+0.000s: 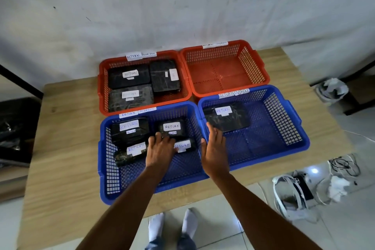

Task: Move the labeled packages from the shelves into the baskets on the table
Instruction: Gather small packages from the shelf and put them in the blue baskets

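Observation:
Four plastic baskets stand on a wooden table (67, 144). The near left blue basket (113, 189) holds several black wrapped packages with white "RETURN" labels. My left hand (160, 148) lies flat inside it, fingers resting on a package (172, 128) at the back and beside another (183, 146). My right hand (214, 148) hovers open over the rim between the two blue baskets. The near right blue basket (284, 128) holds one labelled package (227, 118). The far left red basket (102, 91) holds three packages. The far right red basket (225, 75) has nothing in it.
A white wall rises behind the table. On the tiled floor to the right lie white bags (290, 195) and cables (343, 165). A dark shelf frame (18, 79) and black packages (12, 128) sit at the left. My feet in white socks (172, 227) stand below the table edge.

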